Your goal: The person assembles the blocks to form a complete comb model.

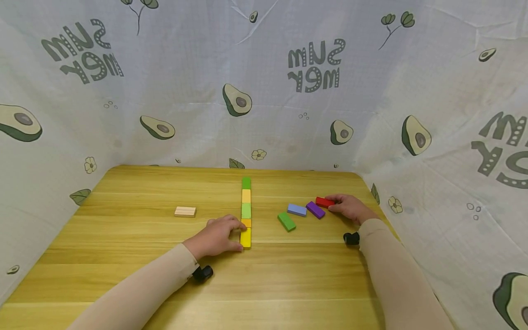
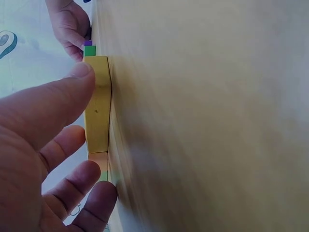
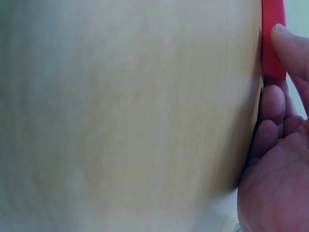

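Note:
A straight row of several wooden blocks runs from far to near in the head view, with a green block [image 1: 246, 183] at its far end and a yellow block [image 1: 245, 239] at its near end. My left hand [image 1: 216, 237] has thumb and fingers around the yellow block, the thumb by its near end and a finger close to the orange block [image 1: 246, 223]. At the right, my right hand [image 1: 350, 207] pinches one end of a red block [image 1: 324, 202], which lies at table level. In the right wrist view the thumb presses the red block [image 3: 273, 46].
Between the row and my right hand lie a purple block [image 1: 315, 210], a blue block [image 1: 297, 210] and a green block [image 1: 286, 222]. A plain wood-coloured block [image 1: 185, 211] is left of the row. Printed cloth [image 1: 272, 128] hangs around the wooden table [image 1: 264, 288].

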Motion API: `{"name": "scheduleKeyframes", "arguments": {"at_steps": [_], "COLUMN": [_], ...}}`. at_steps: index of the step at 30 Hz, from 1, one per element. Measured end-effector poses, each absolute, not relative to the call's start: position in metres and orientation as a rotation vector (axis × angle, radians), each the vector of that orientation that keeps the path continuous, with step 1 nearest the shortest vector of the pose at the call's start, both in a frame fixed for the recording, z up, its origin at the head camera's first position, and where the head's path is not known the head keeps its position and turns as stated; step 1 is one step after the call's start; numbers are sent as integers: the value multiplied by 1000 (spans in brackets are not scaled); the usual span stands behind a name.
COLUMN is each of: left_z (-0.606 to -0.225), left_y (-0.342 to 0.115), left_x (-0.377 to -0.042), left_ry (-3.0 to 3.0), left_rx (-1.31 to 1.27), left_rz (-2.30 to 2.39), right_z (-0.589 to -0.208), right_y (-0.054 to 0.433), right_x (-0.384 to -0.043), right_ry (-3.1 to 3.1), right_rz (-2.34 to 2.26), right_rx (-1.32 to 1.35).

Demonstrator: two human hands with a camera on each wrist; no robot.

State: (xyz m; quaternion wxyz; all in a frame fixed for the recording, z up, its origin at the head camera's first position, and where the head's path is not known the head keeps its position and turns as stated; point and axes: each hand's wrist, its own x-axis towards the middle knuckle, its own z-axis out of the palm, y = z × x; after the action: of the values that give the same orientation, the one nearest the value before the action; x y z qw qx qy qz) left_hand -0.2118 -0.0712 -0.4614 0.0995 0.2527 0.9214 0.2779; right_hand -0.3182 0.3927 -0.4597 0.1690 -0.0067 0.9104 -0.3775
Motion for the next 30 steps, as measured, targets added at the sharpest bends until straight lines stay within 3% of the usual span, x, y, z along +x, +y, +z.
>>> {"name": "scheduleKeyframes", "arguments": {"at_steps": [30], "left_z": [-464], "left_y": [-72], "left_x": [-215], "left_ry": [2729], "left_rx": [725], "left_rz": [824], "right_z": [-460], "right_y": [391], "right_x": [-318], "right_ry": [2579], "right_rz": [-1091], "right_rx": [-13]}}
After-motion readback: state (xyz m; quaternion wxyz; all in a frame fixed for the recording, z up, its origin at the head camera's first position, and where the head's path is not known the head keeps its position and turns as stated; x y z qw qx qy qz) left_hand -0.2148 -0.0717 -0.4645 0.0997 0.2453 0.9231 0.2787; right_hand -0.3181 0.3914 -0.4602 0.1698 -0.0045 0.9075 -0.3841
